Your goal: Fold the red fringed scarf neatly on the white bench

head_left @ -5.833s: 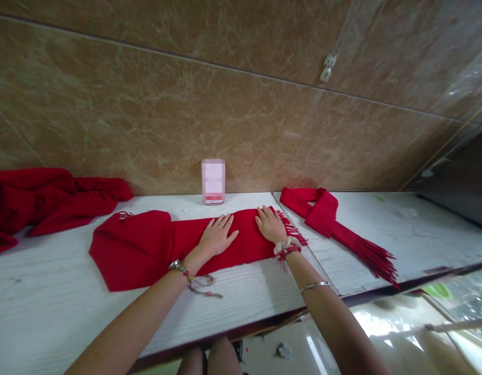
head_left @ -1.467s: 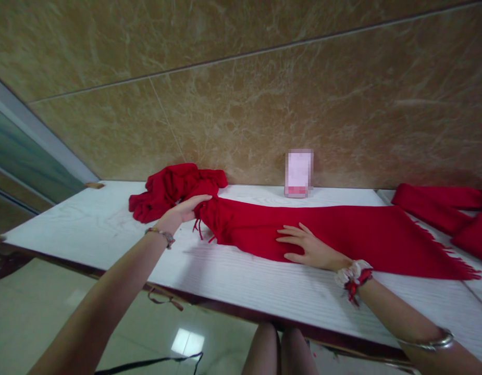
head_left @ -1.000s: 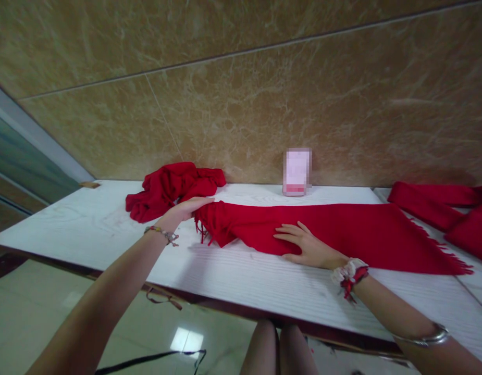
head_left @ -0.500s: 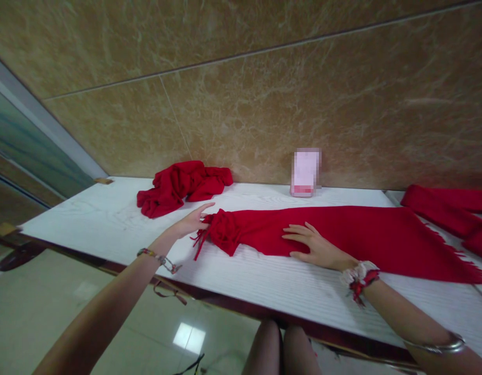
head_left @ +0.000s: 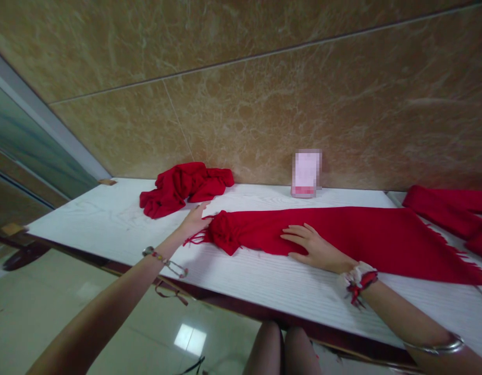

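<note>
A long red scarf [head_left: 361,234] with fringed ends lies across the white tabletop. Its left end is gathered into a bunched, twisted clump [head_left: 224,233], and fringe strands spread leftward from it. At that end, my left hand [head_left: 194,221] touches the fringe beside the clump, its visible fingers apart; some fingertips are hidden. My right hand [head_left: 313,247] rests palm down on the scarf's middle, near its front edge, fingers spread.
Behind my left hand lies a crumpled red cloth [head_left: 186,187]. A blurred phone-like object [head_left: 306,174] leans against the marble-patterned wall. Another folded red cloth [head_left: 444,205] is at the far right. The white table's [head_left: 88,216] front edge runs above my knees.
My left hand has shifted slightly left, and the fringe strands under it now point more to the left. My right hand stays in nearly the same place on the scarf.
</note>
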`<state>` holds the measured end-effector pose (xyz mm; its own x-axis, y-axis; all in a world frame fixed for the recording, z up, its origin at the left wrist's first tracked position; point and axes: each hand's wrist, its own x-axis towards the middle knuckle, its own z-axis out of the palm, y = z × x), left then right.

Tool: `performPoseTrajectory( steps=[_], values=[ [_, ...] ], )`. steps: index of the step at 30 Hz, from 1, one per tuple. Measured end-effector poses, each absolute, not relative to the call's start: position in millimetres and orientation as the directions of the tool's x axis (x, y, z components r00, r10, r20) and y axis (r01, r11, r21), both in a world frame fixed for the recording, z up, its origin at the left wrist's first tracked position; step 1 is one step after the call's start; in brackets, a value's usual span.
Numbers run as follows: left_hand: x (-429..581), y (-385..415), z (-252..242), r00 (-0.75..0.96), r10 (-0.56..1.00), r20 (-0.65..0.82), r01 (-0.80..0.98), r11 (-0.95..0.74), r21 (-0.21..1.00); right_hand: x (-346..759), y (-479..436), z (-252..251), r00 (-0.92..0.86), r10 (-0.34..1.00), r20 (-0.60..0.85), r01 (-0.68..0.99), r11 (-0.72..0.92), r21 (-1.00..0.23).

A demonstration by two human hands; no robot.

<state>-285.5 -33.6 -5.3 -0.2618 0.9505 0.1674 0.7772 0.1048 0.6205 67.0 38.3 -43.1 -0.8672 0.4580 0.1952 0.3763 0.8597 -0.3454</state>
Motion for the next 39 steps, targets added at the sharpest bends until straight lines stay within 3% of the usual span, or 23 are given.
performPoseTrajectory(
  steps=[2,3,5,7,9,13,15,17,19,22,25,28,36,39],
  values=[
    [-283,-43,-9,-0.067,0.941,0.333,0.898,-0.088,0.431,61,33,-41,-0.887,0.388,0.251,0.31,0.903,-0.298],
    [-280,-49,-10,0.062,0.939,0.339,0.917,-0.188,0.351,58,31,-41,-0.893,0.355,0.276,0.279,0.919,-0.278],
    [-274,-61,-10,0.307,0.922,0.234,0.901,-0.361,0.24,51,28,-41,-0.899,0.317,0.301,0.242,0.935,-0.26],
    [-267,-66,-10,0.435,0.894,0.107,0.875,-0.447,0.183,47,29,-44,-0.893,0.328,0.309,0.242,0.927,-0.285],
    [-263,-62,-9,0.421,0.903,0.082,0.884,-0.429,0.188,46,32,-46,-0.861,0.39,0.327,0.272,0.895,-0.353],
    [-273,-36,-6,0.127,0.967,0.223,0.877,-0.215,0.43,49,41,-48,-0.731,0.571,0.374,0.329,0.775,-0.539],
    [-277,-27,-4,0.02,0.966,0.26,0.864,-0.147,0.482,50,44,-48,-0.686,0.626,0.371,0.336,0.725,-0.601],
    [-277,-27,-3,0.054,0.953,0.3,0.914,-0.168,0.37,51,45,-48,-0.677,0.639,0.365,0.337,0.71,-0.619],
    [-271,-35,-4,0.218,0.932,0.288,0.949,-0.271,0.158,51,45,-48,-0.701,0.607,0.376,0.321,0.738,-0.593],
    [-259,-51,-7,0.469,0.876,0.109,0.883,-0.465,-0.06,52,42,-48,-0.755,0.504,0.419,0.27,0.822,-0.502],
    [-255,-60,-8,0.541,0.841,-0.004,0.833,-0.537,-0.135,52,38,-46,-0.823,0.38,0.423,0.211,0.895,-0.393],
    [-259,-58,-6,0.536,0.844,0.001,0.826,-0.525,-0.207,52,35,-44,-0.858,0.325,0.397,0.207,0.928,-0.311],
    [-280,-45,35,0.406,0.814,0.416,0.912,-0.331,-0.244,58,33,-40,-0.805,0.323,0.498,0.197,0.937,-0.289],
    [-278,-50,23,0.476,0.848,0.232,0.866,-0.407,-0.291,58,31,-38,-0.831,0.298,0.47,0.21,0.95,-0.233]
  ],
)
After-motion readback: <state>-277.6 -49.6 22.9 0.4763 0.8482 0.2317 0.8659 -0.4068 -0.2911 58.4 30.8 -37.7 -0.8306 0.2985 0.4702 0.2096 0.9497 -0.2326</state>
